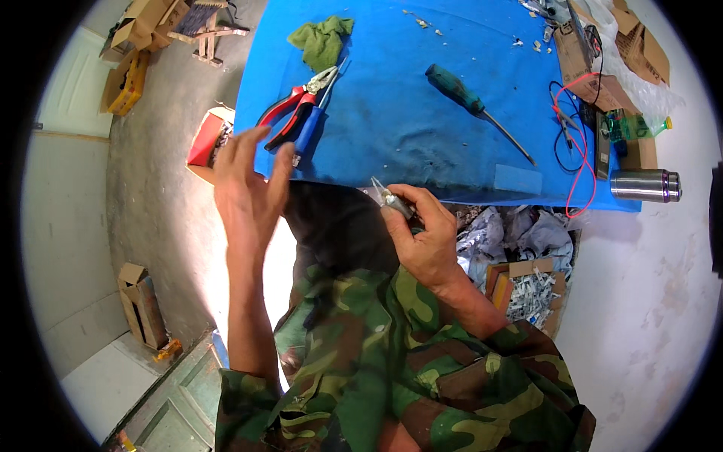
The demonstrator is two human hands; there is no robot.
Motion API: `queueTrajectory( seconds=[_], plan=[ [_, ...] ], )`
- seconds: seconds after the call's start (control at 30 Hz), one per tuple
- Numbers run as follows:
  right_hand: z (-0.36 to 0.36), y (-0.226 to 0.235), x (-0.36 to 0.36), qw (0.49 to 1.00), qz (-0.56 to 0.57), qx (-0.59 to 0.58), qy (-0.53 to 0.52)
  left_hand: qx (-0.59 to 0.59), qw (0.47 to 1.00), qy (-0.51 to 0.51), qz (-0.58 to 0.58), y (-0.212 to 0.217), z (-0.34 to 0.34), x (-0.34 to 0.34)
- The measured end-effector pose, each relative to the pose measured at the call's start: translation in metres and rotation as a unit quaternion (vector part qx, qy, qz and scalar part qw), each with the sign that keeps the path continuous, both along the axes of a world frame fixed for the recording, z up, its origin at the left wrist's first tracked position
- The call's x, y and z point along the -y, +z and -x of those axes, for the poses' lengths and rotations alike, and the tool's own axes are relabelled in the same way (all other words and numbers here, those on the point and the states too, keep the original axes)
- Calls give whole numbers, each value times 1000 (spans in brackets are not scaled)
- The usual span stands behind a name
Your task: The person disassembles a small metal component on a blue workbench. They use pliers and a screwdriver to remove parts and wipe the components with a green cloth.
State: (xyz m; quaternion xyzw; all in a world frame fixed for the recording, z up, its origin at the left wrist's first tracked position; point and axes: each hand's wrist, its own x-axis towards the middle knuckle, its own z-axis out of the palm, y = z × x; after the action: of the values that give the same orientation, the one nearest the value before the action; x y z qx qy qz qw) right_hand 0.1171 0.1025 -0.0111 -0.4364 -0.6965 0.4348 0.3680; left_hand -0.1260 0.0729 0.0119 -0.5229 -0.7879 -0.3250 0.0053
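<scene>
My right hand (425, 230) is closed on a small silvery part with pale, pointed leads (386, 196), just off the near edge of the blue-covered table (376, 113). The fingers hide much of this part, and I cannot make out its kind. My left hand (251, 181) is raised with its fingers apart and holds nothing. Closest to it on the table are red-and-black pliers (297, 109) with their handles toward me. Beside them lies a blue-handled screwdriver (310, 132). Farther right rests a larger screwdriver with a green handle (456, 87).
A green cloth (321, 41) lies beyond the pliers. On the right stand a steel flask (645, 185), a green bottle (636, 126) and red and black test leads (572, 135). A red box (205, 143) sits left of the table; a carton of metal scraps (533, 295) is below.
</scene>
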Motion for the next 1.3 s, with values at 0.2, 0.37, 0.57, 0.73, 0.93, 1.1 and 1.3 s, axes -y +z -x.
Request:
queueTrajectory(
  seconds=[0.2,0.37,0.57,0.73,0.93,1.1,1.3],
  plan=[
    [-3,-16,3,979,167,-115,-30,-7,991,-66,117,-19,50,-23],
    [-6,-16,-2,951,268,-153,-37,-33,976,-95,195,-5,57,-38],
    [-7,-16,-8,941,283,-184,-36,18,972,-110,205,-6,59,-53],
    [-12,-17,-12,939,288,-180,-51,372,910,-46,178,10,53,-35],
    [-7,-10,-13,933,305,-182,-55,626,766,-117,91,-7,-1,61],
    [14,-12,-4,925,299,-232,-18,739,648,-143,112,-8,-84,64],
    [19,-8,15,931,319,-176,-3,650,738,-112,141,-19,-97,81]
  ],
)
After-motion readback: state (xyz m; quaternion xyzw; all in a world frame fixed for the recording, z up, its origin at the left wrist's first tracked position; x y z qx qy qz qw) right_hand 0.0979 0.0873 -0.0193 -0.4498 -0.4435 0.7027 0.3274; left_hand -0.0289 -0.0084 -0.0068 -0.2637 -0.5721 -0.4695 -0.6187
